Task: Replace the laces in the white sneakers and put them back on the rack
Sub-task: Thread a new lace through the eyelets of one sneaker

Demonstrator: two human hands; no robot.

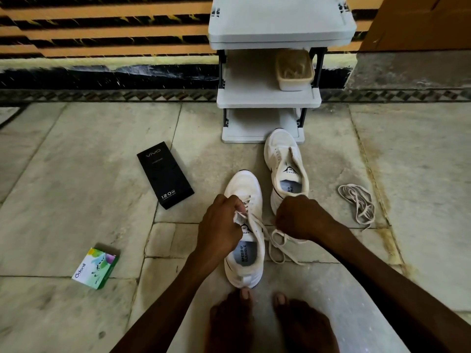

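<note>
- On the floor [76, 174] before the rack [267, 95], the left hand [220, 225] pinches the lace [276, 240] at the near sneaker's [244, 184] eyelets. The right hand [297, 217], fingers curled tight, grips its loose end.
- The far sneaker [283, 149] stands laceless at the rack's foot, and a loose lace [356, 202] lies coiled to its right.
- Relacing appears unfinished, and neither sneaker is back on the rack.

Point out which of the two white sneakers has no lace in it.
The far sneaker, beside the rack's bottom shelf: its eyelets are bare. The near sneaker carries a lace, gripped by the left hand and right hand.
</note>
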